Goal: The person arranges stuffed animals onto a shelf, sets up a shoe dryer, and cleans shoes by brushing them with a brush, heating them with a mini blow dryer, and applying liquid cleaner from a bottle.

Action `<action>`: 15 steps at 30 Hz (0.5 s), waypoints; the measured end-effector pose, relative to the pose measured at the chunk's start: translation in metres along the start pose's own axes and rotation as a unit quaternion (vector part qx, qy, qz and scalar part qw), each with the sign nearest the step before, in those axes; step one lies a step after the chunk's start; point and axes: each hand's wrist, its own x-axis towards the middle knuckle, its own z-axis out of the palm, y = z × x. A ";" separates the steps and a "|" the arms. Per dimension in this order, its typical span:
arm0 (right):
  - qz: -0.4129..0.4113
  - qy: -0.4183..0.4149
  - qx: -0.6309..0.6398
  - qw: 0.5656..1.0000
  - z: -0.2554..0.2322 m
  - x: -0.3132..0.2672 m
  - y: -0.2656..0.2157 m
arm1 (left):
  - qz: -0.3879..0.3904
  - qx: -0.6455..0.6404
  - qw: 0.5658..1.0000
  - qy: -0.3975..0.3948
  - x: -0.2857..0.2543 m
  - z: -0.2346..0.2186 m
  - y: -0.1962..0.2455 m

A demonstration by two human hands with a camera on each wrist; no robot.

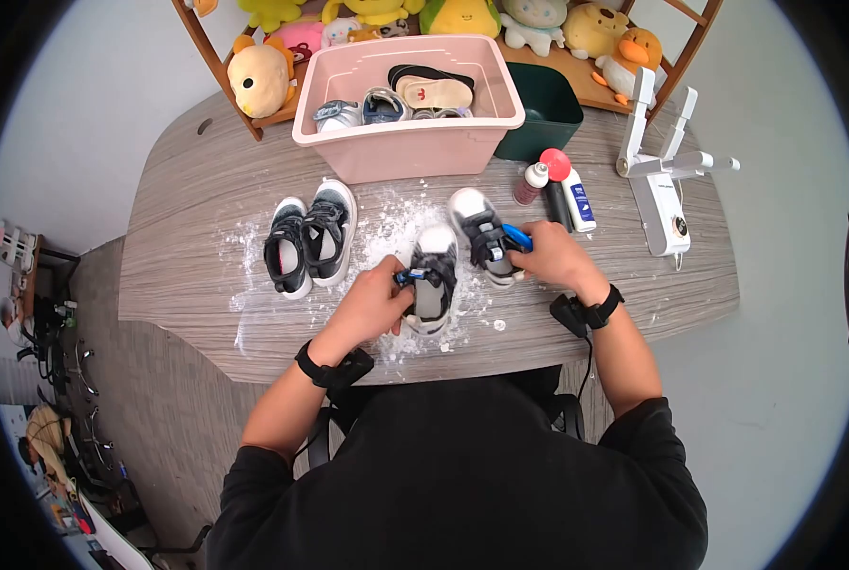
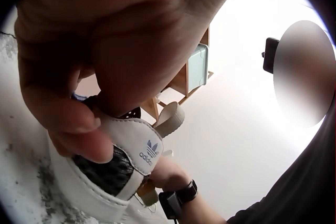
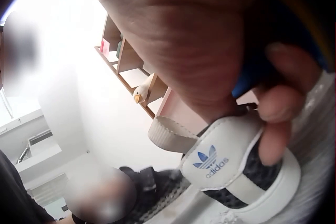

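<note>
Two grey-and-white shoes stand side by side at the middle of the table, toes pointing away. My left hand pinches the heel collar of the left one; the left wrist view shows its fingers curled against the shoe's side. On the other shoe, my right hand grips the heel, with fingertips along the outside in the right wrist view, near the heel tab. A blue object also lies in that hand, mostly hidden by fingers and palm.
A black pair of shoes stands at the left amid white powder marks. Behind are a pink bin holding shoes and a dark green bin. Bottles and a white stand occupy the right.
</note>
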 end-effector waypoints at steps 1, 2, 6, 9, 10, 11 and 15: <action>-0.024 0.015 -0.017 0.999 0.001 -0.002 0.001 | -0.005 -0.030 0.999 0.026 0.000 -0.001 0.002; -0.025 0.015 -0.017 0.999 0.004 -0.005 0.000 | -0.005 -0.030 0.999 0.026 0.001 -0.001 0.001; -0.018 0.056 0.003 0.998 0.021 -0.024 -0.005 | 0.011 -0.085 0.992 0.095 0.003 -0.001 -0.002; -0.002 0.097 0.042 0.994 0.031 -0.028 -0.007 | 0.023 -0.078 0.992 0.096 0.008 0.003 -0.007; 0.016 0.052 0.038 0.998 0.033 -0.026 -0.008 | 0.005 -0.053 0.996 0.071 0.011 0.004 -0.010; 0.034 0.009 0.034 0.999 0.033 -0.025 -0.009 | -0.011 -0.029 0.998 0.047 0.013 0.005 -0.011; 0.049 -0.026 0.039 0.998 0.028 -0.024 -0.017 | 0.013 -0.066 0.996 0.057 0.015 0.006 -0.010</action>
